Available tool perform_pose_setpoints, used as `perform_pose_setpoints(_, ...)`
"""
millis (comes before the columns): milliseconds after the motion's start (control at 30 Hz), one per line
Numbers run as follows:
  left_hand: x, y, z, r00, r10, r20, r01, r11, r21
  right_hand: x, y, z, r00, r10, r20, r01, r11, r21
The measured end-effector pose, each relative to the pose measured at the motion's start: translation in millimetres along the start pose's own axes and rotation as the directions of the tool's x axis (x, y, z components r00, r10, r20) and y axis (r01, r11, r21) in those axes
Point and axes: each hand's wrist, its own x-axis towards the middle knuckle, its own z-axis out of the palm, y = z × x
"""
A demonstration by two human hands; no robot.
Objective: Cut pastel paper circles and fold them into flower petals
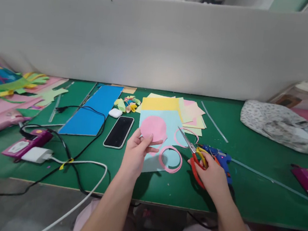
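Observation:
Between its thumb and fingers, my left hand (137, 151) holds a round pink paper disc (154, 127) over a light blue sheet (152, 164). My right hand (211, 171) grips red and yellow handled scissors (192, 146), whose blades point up and left, away from the disc. One pink paper ring (162, 163) lies between the hands, over the light blue sheet's edge. Another pink ring (197, 135) is beside the scissor blades. Yellow paper (159, 103) lies along the top of the light blue sheet.
A phone (118, 132), white case (115, 113) and blue board (93, 112) are left of my hands. Cables cross the left side near a purple power strip (28, 144). A blue glue gun (223, 158) sits beside my right hand. Patterned cloth (275, 125) lies far right.

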Motion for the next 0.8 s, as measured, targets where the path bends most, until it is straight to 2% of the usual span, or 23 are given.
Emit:
perform_pose_setpoints(100,-3.1,1.7,1.1,0.998,-0.017,0.061,0.019,0.999,-0.038,1.7,2.9,0.4,0.999,-0.019,-0.048,0.016,0.997,-0.077)
perform_pose_setpoints(200,-6.6,4.7,1.4,0.994,-0.042,0.102,0.052,0.993,-0.102,1.3,4.8,3.7,0.998,-0.013,-0.061,0.011,0.999,-0.034)
perform_pose_setpoints(367,-11.3,10.3,3.8,0.992,-0.073,0.102,0.087,0.987,-0.132,-0.3,3.6,7.0,0.996,-0.015,-0.085,0.020,0.998,0.056)
perform_pose_setpoints(433,-12.9,12.0,4.0,0.993,-0.058,0.107,0.066,0.996,-0.065,-0.9,0.8,5.8,0.995,-0.007,-0.100,0.018,0.995,0.103)
perform_pose_setpoints(533,-15.1,14.1,2.8,0.994,-0.039,0.106,0.029,0.995,0.091,-2.9,-6.0,1.5,0.998,0.005,-0.066,0.014,0.959,0.282)
perform_pose_setpoints(667,-17.8,14.9,1.6,0.990,-0.070,0.122,0.043,0.977,0.206,-9.0,-17.3,-3.5,0.997,-0.054,0.054,0.016,0.842,0.539)
perform_pose_setpoints(800,-16.1,9.0,2.6,0.975,-0.125,0.182,0.064,0.948,0.312,-16.5,-24.1,-2.1,0.981,-0.134,0.138,0.010,0.752,0.659)
